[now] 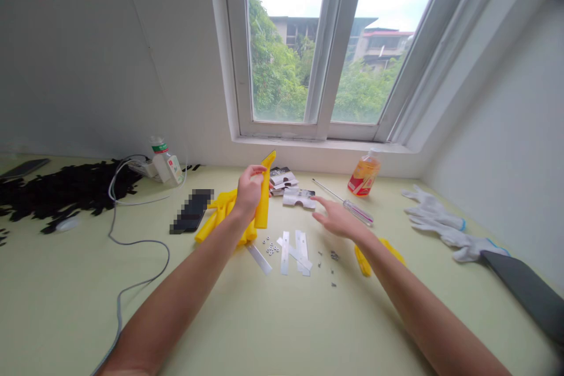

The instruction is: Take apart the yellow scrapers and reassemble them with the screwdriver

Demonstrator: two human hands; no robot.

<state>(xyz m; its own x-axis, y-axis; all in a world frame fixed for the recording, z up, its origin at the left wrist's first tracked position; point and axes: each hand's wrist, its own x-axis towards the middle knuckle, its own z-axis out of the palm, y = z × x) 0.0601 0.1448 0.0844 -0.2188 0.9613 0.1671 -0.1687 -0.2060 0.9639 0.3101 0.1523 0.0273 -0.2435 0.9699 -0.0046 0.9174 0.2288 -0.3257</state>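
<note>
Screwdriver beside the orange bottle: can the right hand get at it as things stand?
Probably yes. The right hand is right beside the screwdriver's clear handle, its fingers at or near the metal plate; it seems to grip nothing, and nothing visible blocks the short way.

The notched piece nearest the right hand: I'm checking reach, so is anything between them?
Nothing visible: the right hand has a fingertip at the right edge of the notched piece, contact unclear. The screwdriver lies beyond the hand, off that path.
</note>
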